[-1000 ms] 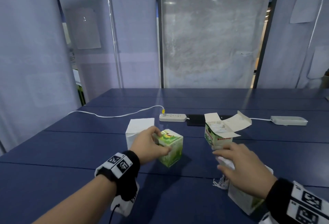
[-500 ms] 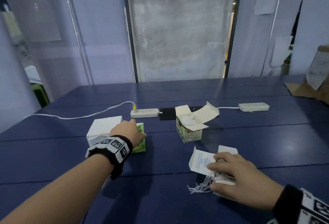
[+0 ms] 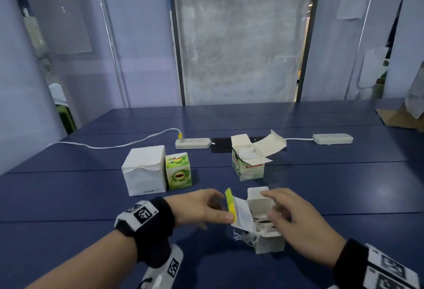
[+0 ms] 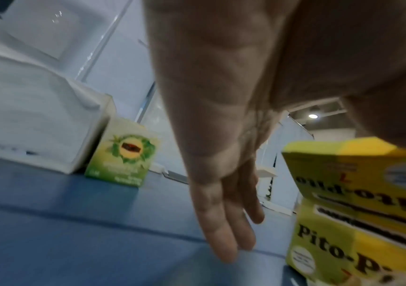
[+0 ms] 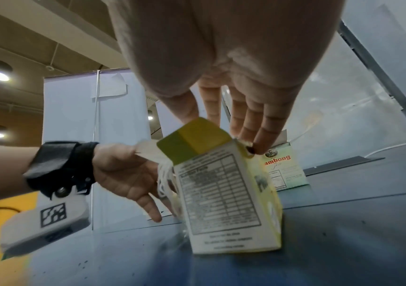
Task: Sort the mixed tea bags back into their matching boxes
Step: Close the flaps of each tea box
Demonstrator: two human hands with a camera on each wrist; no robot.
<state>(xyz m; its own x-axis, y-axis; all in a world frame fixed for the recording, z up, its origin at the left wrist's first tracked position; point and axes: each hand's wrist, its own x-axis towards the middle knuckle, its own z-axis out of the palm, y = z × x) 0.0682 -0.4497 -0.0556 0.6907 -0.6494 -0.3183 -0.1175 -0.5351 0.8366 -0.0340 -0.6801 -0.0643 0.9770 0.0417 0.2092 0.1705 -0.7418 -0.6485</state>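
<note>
A yellow tea box (image 3: 268,240) stands open on the blue table (image 3: 68,197) in front of me, with tea bag strings (image 3: 243,238) hanging over its left side. My left hand (image 3: 223,206) is beside it, fingers straight, thumb resting on the raised yellow lid flap (image 3: 229,201). My right hand (image 3: 271,203) hovers over the opening with straight fingers (image 5: 258,135) dipping into the top. What they touch inside is hidden. A green tea box (image 3: 178,171) stands closed next to a white box (image 3: 144,171). An open Sambong box (image 3: 249,169) holds white tea bags.
Two white power strips (image 3: 192,143) (image 3: 332,139) and a black phone (image 3: 221,145) lie behind the boxes, with a white cable (image 3: 114,145) trailing left. Cardboard (image 3: 401,119) sits at the table's far right. Translucent partitions close off the back.
My left hand let go of the green box by the white box and came over to the yellow box's flap. The yellow box now stands upright and my right hand is on its opening.
</note>
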